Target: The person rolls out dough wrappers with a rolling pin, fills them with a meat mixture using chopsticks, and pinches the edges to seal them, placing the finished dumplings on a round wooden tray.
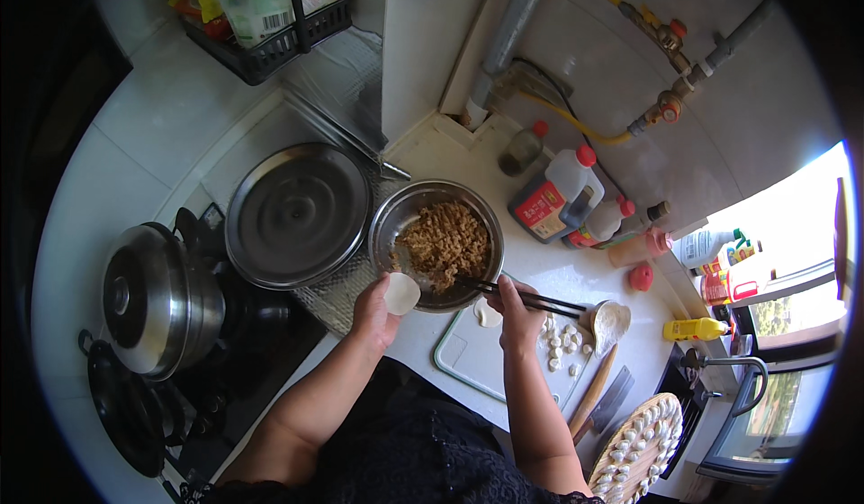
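Note:
Between the thumb and fingers of my left hand (372, 315) is a round dough wrapper (401, 294), held at the near left rim of a steel bowl (386, 224). Brown minced filling (449, 241) is heaped inside that bowl. My right hand (518, 311) grips a pair of dark chopsticks (533, 296), whose tips touch the filling's near edge. Beneath and beside my right hand lies a white cutting board (469, 352). On it are a flat wrapper (487, 313) and several small dough pieces (563, 342).
To the right are a bowl of flour (611, 325), a rolling pin (594, 389), a cleaver (611, 396) and a woven tray (638, 463) bearing several dumplings. Sauce bottles (557, 193) line the wall. At left are a large steel lid (297, 214), a lidded pot (158, 301) and a wok (121, 409).

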Tool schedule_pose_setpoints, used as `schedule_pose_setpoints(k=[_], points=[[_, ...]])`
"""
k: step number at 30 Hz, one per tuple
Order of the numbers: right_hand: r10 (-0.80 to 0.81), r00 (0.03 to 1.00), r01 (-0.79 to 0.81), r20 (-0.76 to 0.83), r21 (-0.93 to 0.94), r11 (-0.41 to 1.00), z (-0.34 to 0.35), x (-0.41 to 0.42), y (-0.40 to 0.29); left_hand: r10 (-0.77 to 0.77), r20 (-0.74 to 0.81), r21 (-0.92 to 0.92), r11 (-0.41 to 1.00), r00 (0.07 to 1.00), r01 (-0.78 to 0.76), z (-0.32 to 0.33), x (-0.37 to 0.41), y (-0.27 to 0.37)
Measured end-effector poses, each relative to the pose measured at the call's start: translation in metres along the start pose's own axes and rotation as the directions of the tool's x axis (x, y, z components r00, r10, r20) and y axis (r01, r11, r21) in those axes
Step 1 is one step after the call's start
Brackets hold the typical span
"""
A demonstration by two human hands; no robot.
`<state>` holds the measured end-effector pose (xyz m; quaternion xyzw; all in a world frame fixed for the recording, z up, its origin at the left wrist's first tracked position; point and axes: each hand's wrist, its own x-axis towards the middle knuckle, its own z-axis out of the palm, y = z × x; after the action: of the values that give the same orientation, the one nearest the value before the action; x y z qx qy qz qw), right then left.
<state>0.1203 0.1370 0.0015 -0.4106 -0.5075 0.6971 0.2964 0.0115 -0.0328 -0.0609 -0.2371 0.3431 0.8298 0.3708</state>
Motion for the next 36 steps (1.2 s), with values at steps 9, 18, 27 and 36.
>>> schedule_pose_setpoints(k=[9, 18, 27, 36], points=[[-0.717, 0.139, 0.990, 0.684, -0.116, 0.081, 0.010, -0.044, -0.012, -0.138, 0.270, -0.147, 0.972, 0.953, 0.183, 0.058, -0.019, 0.007], [-0.743, 0.488, 0.872, 0.458, -0.221, 0.436, -0.010, -0.057, -0.031, -0.064, 0.267, -0.164, 0.980, 0.962, 0.111, 0.051, -0.007, 0.006], [-0.004, 0.999, -0.006, 0.052, 0.205, 0.979, -0.018, -0.031, -0.027, -0.119, 0.371, -0.116, 0.978, 0.921, 0.173, 0.067, -0.026, 0.002], [0.047, 0.999, -0.051, 0.024, 0.265, 0.963, -0.034, -0.015, -0.030, -0.068, 0.420, -0.143, 0.980, 0.905, 0.140, 0.068, -0.034, -0.001]])
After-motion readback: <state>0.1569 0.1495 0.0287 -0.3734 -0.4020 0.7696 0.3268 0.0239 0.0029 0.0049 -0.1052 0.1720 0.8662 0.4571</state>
